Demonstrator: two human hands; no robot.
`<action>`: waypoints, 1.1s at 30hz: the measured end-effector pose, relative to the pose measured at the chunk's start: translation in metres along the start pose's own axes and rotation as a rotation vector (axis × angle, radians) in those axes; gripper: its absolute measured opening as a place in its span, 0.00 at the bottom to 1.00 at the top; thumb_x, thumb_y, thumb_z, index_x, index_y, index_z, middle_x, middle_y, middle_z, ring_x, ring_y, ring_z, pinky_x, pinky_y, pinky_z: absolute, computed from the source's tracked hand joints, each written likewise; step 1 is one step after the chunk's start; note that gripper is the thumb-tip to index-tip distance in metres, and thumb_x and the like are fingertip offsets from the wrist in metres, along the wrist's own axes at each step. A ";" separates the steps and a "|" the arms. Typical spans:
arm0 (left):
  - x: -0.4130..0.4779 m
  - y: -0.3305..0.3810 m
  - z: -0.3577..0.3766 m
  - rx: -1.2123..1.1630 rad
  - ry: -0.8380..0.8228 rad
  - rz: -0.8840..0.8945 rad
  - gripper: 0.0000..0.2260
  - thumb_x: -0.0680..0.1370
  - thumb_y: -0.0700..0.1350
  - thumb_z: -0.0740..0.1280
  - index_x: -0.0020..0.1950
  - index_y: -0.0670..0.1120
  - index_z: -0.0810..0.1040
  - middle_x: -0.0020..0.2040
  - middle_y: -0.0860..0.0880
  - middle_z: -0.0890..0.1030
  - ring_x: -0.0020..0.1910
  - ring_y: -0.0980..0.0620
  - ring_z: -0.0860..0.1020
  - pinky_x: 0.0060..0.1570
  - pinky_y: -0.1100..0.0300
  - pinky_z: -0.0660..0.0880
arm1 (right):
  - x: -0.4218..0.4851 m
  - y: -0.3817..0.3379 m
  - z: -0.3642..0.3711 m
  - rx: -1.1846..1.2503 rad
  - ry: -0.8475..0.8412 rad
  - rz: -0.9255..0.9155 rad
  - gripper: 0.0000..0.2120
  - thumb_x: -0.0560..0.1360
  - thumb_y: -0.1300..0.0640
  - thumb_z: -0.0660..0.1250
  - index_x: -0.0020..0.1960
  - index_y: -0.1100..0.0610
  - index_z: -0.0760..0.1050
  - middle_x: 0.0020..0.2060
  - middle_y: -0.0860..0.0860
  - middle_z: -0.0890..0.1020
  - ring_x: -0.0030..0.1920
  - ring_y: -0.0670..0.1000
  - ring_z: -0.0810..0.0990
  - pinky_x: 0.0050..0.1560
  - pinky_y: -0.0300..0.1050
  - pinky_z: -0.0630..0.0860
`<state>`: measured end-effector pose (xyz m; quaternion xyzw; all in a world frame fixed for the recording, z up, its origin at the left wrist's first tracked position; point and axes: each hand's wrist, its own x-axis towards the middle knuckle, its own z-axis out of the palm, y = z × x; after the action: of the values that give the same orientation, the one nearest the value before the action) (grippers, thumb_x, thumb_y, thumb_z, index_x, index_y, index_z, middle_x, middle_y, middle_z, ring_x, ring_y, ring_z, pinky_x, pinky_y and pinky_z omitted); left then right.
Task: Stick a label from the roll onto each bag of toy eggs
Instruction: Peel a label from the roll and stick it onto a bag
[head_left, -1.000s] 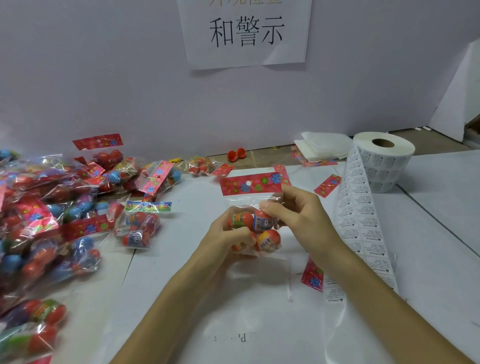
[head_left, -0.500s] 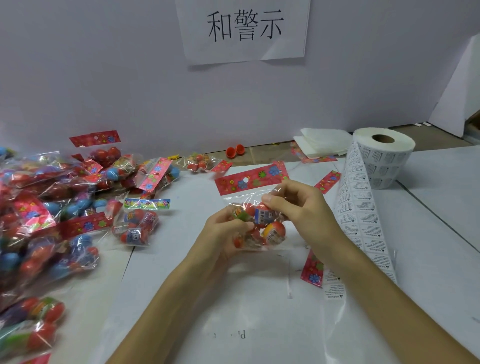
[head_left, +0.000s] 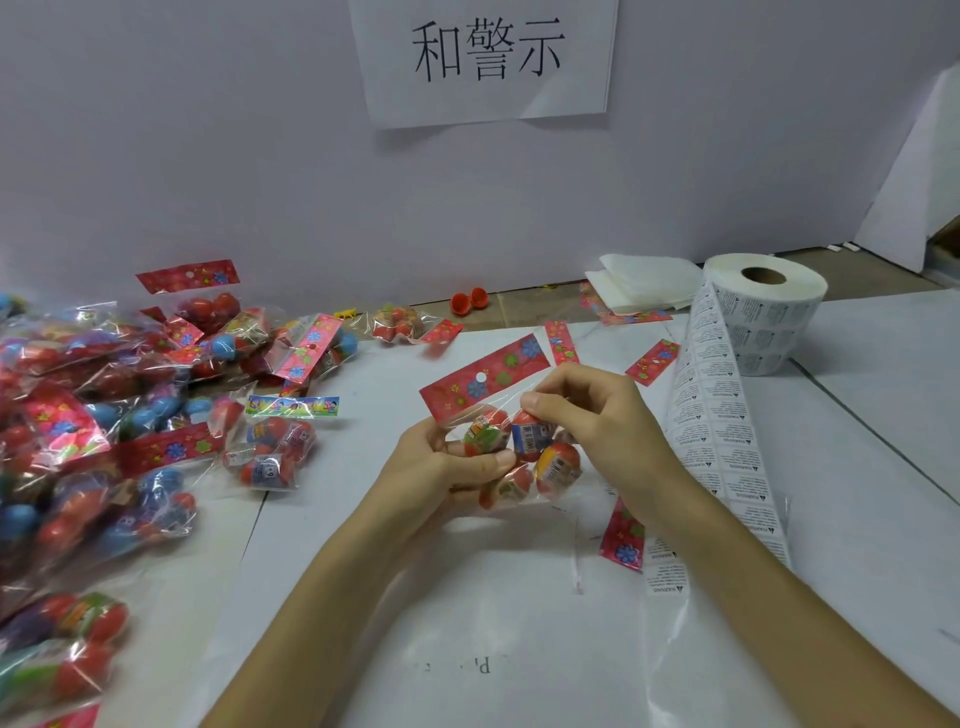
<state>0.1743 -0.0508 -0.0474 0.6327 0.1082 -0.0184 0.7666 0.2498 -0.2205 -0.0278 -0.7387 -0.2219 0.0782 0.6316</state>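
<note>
Currently, the bag of toy eggs (head_left: 553, 467) is held just above the white table (head_left: 872, 493), near its middle and in front of the person. It is gripped low on one side by the curled fingers and thumb of the left hand (head_left: 441, 467), and pinched at the film over the eggs by the thumb and forefinger of the right hand (head_left: 597, 415). The bag is judged to be light. Its clear film is likely soft, crinkly and slippery, while the hard, round eggs can be expected to shift inside. The red flowered header card (head_left: 483, 376) is probably the stiffest place to hold. Barcodes are seen on two eggs, too small to be read. On the label strip (head_left: 727, 452), unwound from the label roll (head_left: 763, 312), the word WARNING is made out upside down; the finer print is illegible. A pile of bags (head_left: 104, 415) lies at the left. On the wall sign (head_left: 485, 52), 和警示 is read.
</note>
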 end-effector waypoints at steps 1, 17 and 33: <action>0.001 -0.001 0.000 0.024 0.024 0.016 0.31 0.65 0.40 0.79 0.67 0.43 0.77 0.55 0.40 0.86 0.52 0.38 0.86 0.55 0.42 0.83 | 0.000 0.000 0.000 0.005 0.002 0.009 0.06 0.77 0.56 0.72 0.42 0.54 0.82 0.39 0.51 0.84 0.43 0.46 0.84 0.42 0.41 0.82; 0.002 -0.002 0.001 0.066 0.216 0.066 0.11 0.81 0.45 0.69 0.59 0.41 0.83 0.53 0.42 0.87 0.51 0.44 0.86 0.57 0.43 0.82 | 0.000 0.000 0.002 -0.059 -0.023 0.055 0.07 0.77 0.56 0.72 0.42 0.56 0.80 0.40 0.50 0.83 0.44 0.47 0.85 0.44 0.42 0.83; 0.002 -0.003 0.006 0.276 0.351 0.360 0.06 0.78 0.42 0.72 0.53 0.49 0.87 0.45 0.55 0.88 0.43 0.55 0.87 0.38 0.65 0.81 | 0.001 0.001 0.003 -0.026 -0.037 0.096 0.10 0.78 0.53 0.71 0.49 0.61 0.81 0.46 0.56 0.84 0.49 0.52 0.85 0.49 0.47 0.84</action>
<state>0.1762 -0.0570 -0.0494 0.7336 0.1215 0.2133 0.6337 0.2495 -0.2179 -0.0290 -0.7552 -0.1990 0.1192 0.6131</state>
